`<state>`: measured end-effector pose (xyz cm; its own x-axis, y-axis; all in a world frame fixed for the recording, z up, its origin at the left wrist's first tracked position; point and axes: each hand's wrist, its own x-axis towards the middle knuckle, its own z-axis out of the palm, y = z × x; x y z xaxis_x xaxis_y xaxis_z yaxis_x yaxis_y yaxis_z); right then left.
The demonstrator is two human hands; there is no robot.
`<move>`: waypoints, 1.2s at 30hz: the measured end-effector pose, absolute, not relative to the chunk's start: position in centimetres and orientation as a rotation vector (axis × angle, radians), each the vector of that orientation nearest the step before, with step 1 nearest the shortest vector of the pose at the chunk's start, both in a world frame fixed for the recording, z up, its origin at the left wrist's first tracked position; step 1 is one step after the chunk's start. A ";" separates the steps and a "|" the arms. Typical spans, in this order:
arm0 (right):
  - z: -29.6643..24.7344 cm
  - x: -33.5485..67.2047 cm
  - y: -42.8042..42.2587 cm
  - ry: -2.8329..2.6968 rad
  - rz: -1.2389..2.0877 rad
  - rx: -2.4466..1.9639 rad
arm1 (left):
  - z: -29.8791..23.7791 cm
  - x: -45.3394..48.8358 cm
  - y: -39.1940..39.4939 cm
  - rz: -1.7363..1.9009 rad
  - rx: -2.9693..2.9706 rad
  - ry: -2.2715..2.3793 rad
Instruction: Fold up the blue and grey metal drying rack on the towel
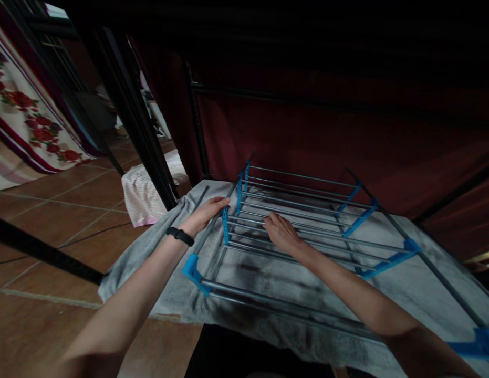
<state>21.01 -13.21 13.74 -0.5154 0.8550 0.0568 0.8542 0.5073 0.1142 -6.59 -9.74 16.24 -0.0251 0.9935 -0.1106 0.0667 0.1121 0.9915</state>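
Note:
A shoe rack [356,270] of thin grey metal tubes and blue plastic connectors lies on a grey blanket [169,294]. At its left side, my left hand [208,211] is closed around the side tube, right beside a blue connector; a black band is on that wrist. Over the middle of the rack, my right hand [282,232] has its curled fingers on one of the cross rods. The near cross tubes pass beneath my right forearm, which hides part of them.
Dark metal posts [126,105] rise at the left, with a dark red curtain [307,136] behind the rack. Beyond them are a tiled floor [51,220], a cable, a striped cloth [144,194] and a hanging floral cloth [35,121]. A dark overhang spans the top.

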 end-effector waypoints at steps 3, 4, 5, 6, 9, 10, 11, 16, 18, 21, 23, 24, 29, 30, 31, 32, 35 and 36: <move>14.3 21.1 -13.2 2.714 0.122 1.588 | 16.2 -5.7 -9.4 1.032 1.149 1.365; 14.5 21.1 -13.3 2.719 0.122 1.599 | 16.1 -5.6 -9.4 1.032 1.154 1.358; 14.6 21.1 -13.4 2.722 0.132 1.606 | 15.9 -5.6 -9.5 1.042 1.156 1.346; 14.6 21.1 -13.4 2.724 0.150 1.613 | 15.7 -5.6 -9.5 1.061 1.152 1.330; 14.8 21.0 -13.5 2.736 0.215 1.643 | 15.1 -5.8 -9.6 1.091 1.086 1.293; 14.8 21.1 -13.4 2.744 0.228 1.647 | 15.0 -5.8 -9.6 1.088 1.056 1.278; 14.8 21.1 -13.4 2.752 0.234 1.646 | 14.8 -5.9 -9.6 1.085 1.030 1.262; 15.1 21.2 -13.4 2.773 0.204 1.624 | 14.7 -5.8 -9.7 1.112 0.977 1.200; 15.3 21.3 -13.4 2.778 0.200 1.628 | 14.6 -5.7 -9.6 1.126 0.975 1.182; 15.4 21.3 -13.4 2.784 0.194 1.629 | 14.2 -5.9 -9.3 1.136 0.998 1.164; 15.5 21.3 -13.3 2.783 0.183 1.629 | 13.6 -6.2 -9.0 1.128 1.019 1.156; 15.4 21.4 -13.2 2.780 0.176 1.626 | 13.3 -6.3 -8.8 1.123 1.027 1.155; 15.5 21.5 -13.1 2.776 0.161 1.598 | 12.4 -6.8 -8.1 1.122 1.049 1.159; 15.5 21.5 -13.2 2.777 0.162 1.590 | 12.4 -6.8 -8.1 1.122 1.048 1.158; 15.5 21.5 -13.2 2.778 0.164 1.584 | 12.4 -6.8 -8.1 1.119 1.044 1.155; 15.6 21.5 -13.3 2.779 0.168 1.580 | 12.5 -6.7 -8.1 1.118 1.040 1.154; 15.6 21.6 -13.3 2.779 0.178 1.574 | 12.7 -6.6 -8.2 1.122 1.041 1.157; 15.6 21.6 -13.3 2.776 0.181 1.571 | 12.7 -6.6 -8.2 1.123 1.042 1.160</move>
